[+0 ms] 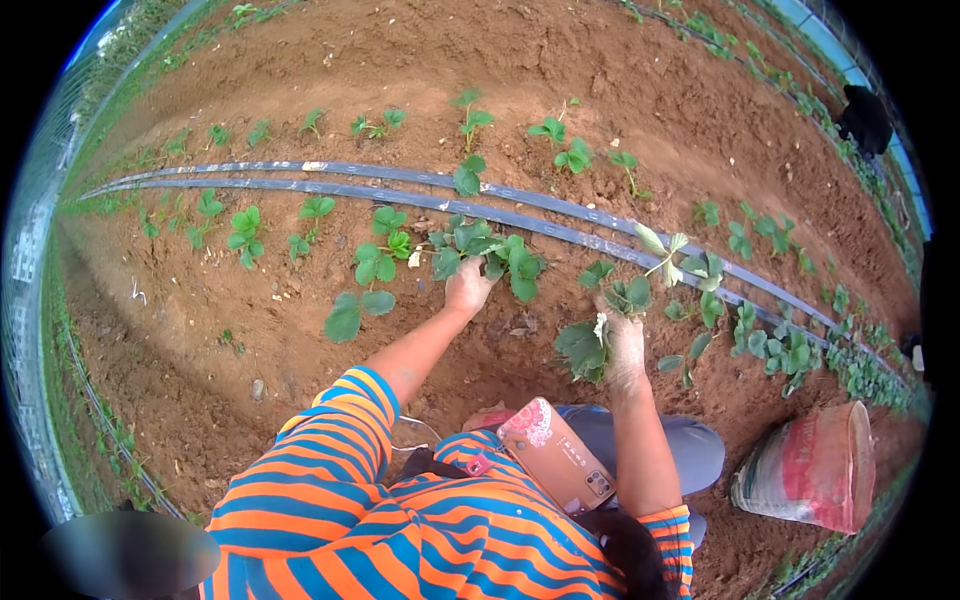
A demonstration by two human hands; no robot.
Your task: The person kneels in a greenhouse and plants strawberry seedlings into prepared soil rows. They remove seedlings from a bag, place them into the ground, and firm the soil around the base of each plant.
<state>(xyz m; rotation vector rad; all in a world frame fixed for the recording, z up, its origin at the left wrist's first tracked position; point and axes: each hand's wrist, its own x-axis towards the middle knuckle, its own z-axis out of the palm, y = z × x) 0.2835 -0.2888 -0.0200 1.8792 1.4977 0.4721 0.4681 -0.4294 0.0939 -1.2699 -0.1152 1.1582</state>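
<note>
My left hand [466, 288] reaches into a strawberry plant [474, 238] beside the drip tape. Its fingers curl in among the leaves, and the fingertips are hidden under the foliage. Farther right, my right hand [624, 341] is closed around a bunch of strawberry leaves [582, 349]. Some of these leaves hang to the left of the hand, and others stick up above it. A pale, upturned leaf [663, 253] stands just beyond this hand, over the drip tape; whether it belongs to the bunch I cannot tell.
Two dark drip tapes [390, 196] run along the soil bed [465, 52] between rows of small strawberry plants [246, 236]. An open, red-and-white bucket [802, 469] leans at the right. A phone [559, 455] rests against my front. A dark figure [865, 120] is at the far right.
</note>
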